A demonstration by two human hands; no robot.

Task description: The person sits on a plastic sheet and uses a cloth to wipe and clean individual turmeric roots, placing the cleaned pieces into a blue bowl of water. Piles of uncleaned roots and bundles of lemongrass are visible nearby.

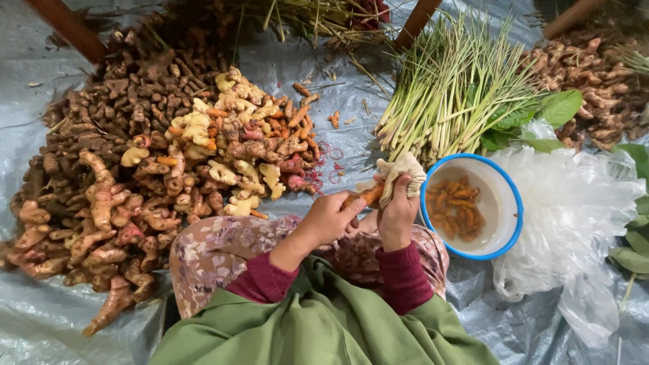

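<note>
Sitting on the grey tarp, the person holds an orange root out over their lap, just beside the blue-rimmed bowl. The left hand is closed around the root's near end, while the right hand clutches a pale scrubbing cloth wrapped against it. A heap of brown roots lies to the left, lemongrass stalks ahead.

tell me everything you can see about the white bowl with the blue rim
The bowl is round, white inside with a blue rim, enamel by its look. It stands upright on the grey tarp, beside the right hand, and holds orange root pieces in cloudy water. Clear plastic bags lie against its right side.
</note>
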